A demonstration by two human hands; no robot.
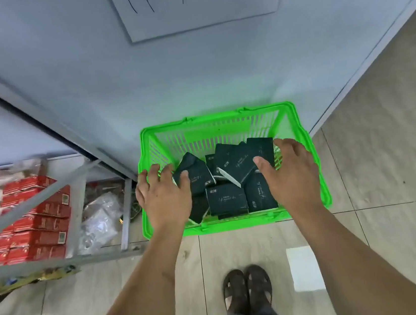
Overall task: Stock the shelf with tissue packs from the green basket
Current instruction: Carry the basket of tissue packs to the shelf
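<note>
You are at the pick-up step; the green basket [225, 123] sits on the floor against the grey panel, with the dark tissue packs [227, 198] heaped loose inside; your left hand [166, 198] and right hand [292, 175] reach over them, fingers [184, 175] spread wide and holding nothing, though the thumbs look to be touching packs; next, I judge, close on a pack each and carry them to the shelf [62, 261] at your left, which already holds red boxes [38, 222].
</note>
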